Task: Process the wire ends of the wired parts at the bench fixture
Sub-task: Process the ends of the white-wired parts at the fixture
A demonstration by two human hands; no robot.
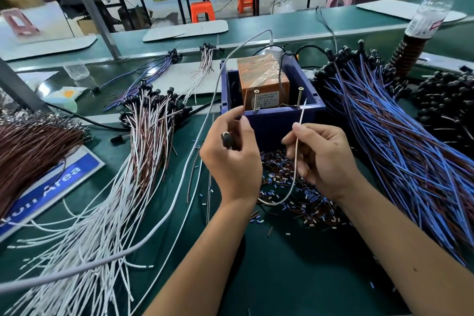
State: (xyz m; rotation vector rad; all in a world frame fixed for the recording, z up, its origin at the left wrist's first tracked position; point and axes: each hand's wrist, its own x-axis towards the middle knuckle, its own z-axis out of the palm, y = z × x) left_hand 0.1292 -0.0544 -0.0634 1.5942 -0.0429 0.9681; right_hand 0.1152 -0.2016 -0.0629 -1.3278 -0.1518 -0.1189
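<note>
Head view: a blue fixture box (272, 120) is seen just beyond the fingers. A black-capped wired part (227, 139) is gripped in the curled left hand (232, 159); its white wire (297, 146) is pinched by the right hand (320, 159).

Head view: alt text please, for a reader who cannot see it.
Two hands hold one wired part at a blue box with two upright screws: the left hand pinches the brown wire, the right hand the white wire. Wire bundles lie on both sides.
</note>
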